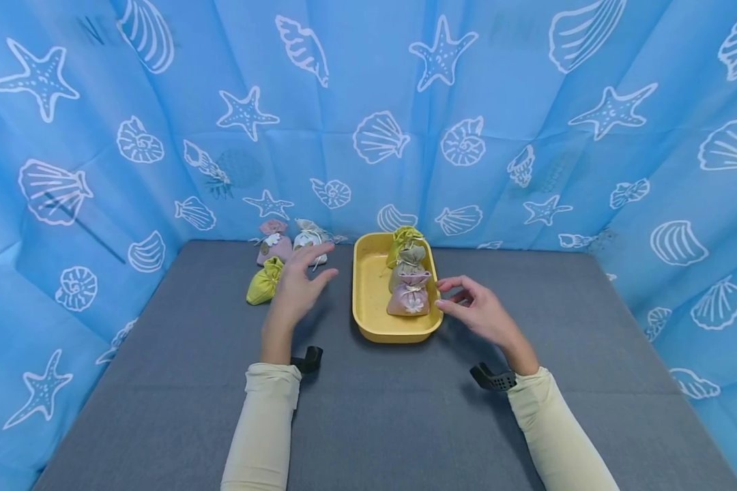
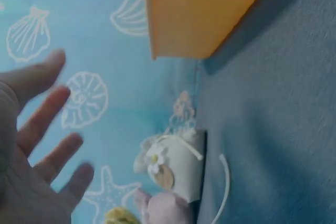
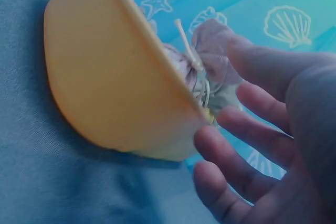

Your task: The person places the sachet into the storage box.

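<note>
Grey table (image 1: 381, 423), one tray (image 1: 368, 293), three pouches (image 1: 409, 303) inside, three outside, left hand (image 1: 296, 290), right hand (image 1: 482, 312), fingers apart

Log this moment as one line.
left hand: holds nothing | right hand: holds nothing, beside yellow tray | in tray: pink pouch, grey pouch, lime pouch | left of tray: three more pouches

Head view looks down; nearer wrist views share the tray (image 1: 398, 337).
</note>
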Available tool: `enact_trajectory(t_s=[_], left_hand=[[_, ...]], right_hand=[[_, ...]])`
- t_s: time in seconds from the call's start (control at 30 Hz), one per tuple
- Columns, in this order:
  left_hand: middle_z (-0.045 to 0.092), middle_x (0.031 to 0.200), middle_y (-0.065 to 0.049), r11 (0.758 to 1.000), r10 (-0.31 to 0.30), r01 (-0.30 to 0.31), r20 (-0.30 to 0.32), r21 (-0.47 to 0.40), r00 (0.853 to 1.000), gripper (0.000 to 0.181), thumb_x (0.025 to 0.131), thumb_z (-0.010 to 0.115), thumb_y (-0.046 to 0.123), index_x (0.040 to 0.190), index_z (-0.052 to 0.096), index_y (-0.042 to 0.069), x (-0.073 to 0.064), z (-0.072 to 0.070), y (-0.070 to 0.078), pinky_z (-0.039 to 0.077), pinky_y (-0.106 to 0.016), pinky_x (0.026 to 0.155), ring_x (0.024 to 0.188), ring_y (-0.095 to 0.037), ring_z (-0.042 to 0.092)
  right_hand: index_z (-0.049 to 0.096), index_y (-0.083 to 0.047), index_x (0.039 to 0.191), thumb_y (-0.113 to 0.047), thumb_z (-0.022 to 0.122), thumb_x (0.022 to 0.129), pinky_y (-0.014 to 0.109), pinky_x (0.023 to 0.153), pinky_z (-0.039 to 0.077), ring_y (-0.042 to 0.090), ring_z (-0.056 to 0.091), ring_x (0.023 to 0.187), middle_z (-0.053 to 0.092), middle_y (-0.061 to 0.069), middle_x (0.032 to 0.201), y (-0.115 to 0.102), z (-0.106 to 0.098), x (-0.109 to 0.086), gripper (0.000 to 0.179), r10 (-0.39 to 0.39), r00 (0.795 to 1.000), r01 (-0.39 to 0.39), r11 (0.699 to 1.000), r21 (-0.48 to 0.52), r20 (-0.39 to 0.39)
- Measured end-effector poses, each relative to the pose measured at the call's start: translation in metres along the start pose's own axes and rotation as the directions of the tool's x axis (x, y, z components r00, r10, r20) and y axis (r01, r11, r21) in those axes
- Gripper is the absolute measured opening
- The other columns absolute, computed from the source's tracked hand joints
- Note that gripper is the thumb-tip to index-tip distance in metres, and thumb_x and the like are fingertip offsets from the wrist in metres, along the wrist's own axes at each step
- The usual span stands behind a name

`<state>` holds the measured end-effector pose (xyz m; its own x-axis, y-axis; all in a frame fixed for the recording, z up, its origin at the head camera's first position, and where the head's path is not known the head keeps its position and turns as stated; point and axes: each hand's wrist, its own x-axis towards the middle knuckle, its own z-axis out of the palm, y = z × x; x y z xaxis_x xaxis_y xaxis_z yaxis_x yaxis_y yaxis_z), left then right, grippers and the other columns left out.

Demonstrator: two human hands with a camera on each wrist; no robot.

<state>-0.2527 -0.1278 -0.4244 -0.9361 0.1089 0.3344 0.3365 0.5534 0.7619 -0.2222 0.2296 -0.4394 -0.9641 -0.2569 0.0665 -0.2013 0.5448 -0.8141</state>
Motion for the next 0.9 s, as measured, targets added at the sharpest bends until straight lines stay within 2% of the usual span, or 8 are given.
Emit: enact_trajectory(t_s=[0.13, 0.3, 0.4, 0.53, 0.7, 0.83, 0.9], left_hand=[[0.056, 0.152, -0.006, 0.998, -0.012, 0.018, -0.087, 0.066, 0.996, 0.052, 0.094, 0.075, 0.018, 0.143, 0.06, 0.019, 0.0, -0.005, -0.007, 0.022, -0.061, 0.126, 0.156, -0.033, 0.029], [0.051, 0.155, -0.011, 0.995, -0.02, 0.036, -0.164, 0.091, 0.986, 0.058, 0.091, 0.078, 0.012, 0.145, 0.058, 0.014, 0.0, -0.015, -0.019, 0.018, -0.06, 0.127, 0.153, -0.038, 0.031], [0.046, 0.157, -0.012, 0.992, -0.052, 0.073, -0.186, 0.106, 0.981, 0.063, 0.09, 0.079, 0.013, 0.147, 0.055, 0.015, 0.001, -0.02, -0.022, 0.021, -0.06, 0.126, 0.152, -0.039, 0.029], [0.038, 0.162, -0.011, 0.979, -0.146, 0.166, -0.165, 0.118, 0.975, 0.07, 0.089, 0.08, 0.017, 0.152, 0.049, 0.019, 0.001, -0.023, -0.023, 0.027, -0.063, 0.121, 0.153, -0.039, 0.023], [0.027, 0.167, -0.011, 0.943, -0.271, 0.291, -0.136, 0.163, 0.953, 0.08, 0.089, 0.08, 0.016, 0.157, 0.04, 0.022, 0.0, -0.019, -0.027, 0.031, -0.065, 0.119, 0.156, -0.039, 0.015], [0.021, 0.168, -0.012, 0.921, -0.319, 0.349, -0.182, 0.174, 0.93, 0.086, 0.088, 0.08, 0.01, 0.159, 0.036, 0.025, -0.003, -0.015, -0.035, 0.036, -0.065, 0.116, 0.156, -0.039, 0.014], [0.022, 0.167, -0.013, 0.903, -0.342, 0.385, -0.222, 0.189, 0.913, 0.088, 0.087, 0.08, 0.01, 0.16, 0.034, 0.026, -0.005, -0.015, -0.039, 0.039, -0.064, 0.114, 0.154, -0.038, 0.017]], right_hand=[[0.061, -0.006, 0.128, -0.026, 0.071, 0.097, 0.025, 0.077, 0.056, 0.024, 0.067, 0.103, 0.052, 0.013, 0.152, 0.013, 0.002, -0.004, 0.039, -0.02, 0.998, 0.018, 0.999, 0.033, 0.059], [0.061, -0.007, 0.133, -0.021, 0.073, 0.096, 0.025, 0.073, 0.055, 0.022, 0.064, 0.102, 0.038, 0.009, 0.163, 0.026, 0.006, -0.004, 0.042, -0.07, 0.989, 0.059, 0.994, 0.092, 0.127], [0.06, -0.006, 0.134, -0.018, 0.072, 0.096, 0.025, 0.072, 0.055, 0.021, 0.063, 0.1, 0.032, 0.008, 0.166, 0.033, 0.009, -0.001, 0.042, -0.095, 0.985, 0.073, 0.986, 0.148, 0.147], [0.059, -0.007, 0.135, -0.019, 0.071, 0.097, 0.026, 0.071, 0.056, 0.024, 0.063, 0.098, 0.029, 0.004, 0.168, 0.034, 0.011, -0.002, 0.041, -0.088, 0.985, 0.06, 0.981, 0.185, 0.15], [0.058, -0.007, 0.136, -0.021, 0.069, 0.098, 0.027, 0.072, 0.055, 0.024, 0.062, 0.096, 0.027, 0.002, 0.169, 0.035, 0.013, 0.0, 0.042, -0.081, 0.984, 0.051, 0.981, 0.188, 0.157], [0.059, -0.008, 0.136, -0.02, 0.069, 0.099, 0.027, 0.071, 0.055, 0.023, 0.061, 0.094, 0.027, 0.002, 0.169, 0.037, 0.013, 0.0, 0.04, -0.079, 0.984, 0.048, 0.981, 0.189, 0.158], [0.059, -0.008, 0.136, -0.02, 0.068, 0.099, 0.028, 0.071, 0.054, 0.024, 0.061, 0.093, 0.028, 0.001, 0.169, 0.038, 0.013, -0.001, 0.04, -0.078, 0.984, 0.047, 0.981, 0.188, 0.16]])
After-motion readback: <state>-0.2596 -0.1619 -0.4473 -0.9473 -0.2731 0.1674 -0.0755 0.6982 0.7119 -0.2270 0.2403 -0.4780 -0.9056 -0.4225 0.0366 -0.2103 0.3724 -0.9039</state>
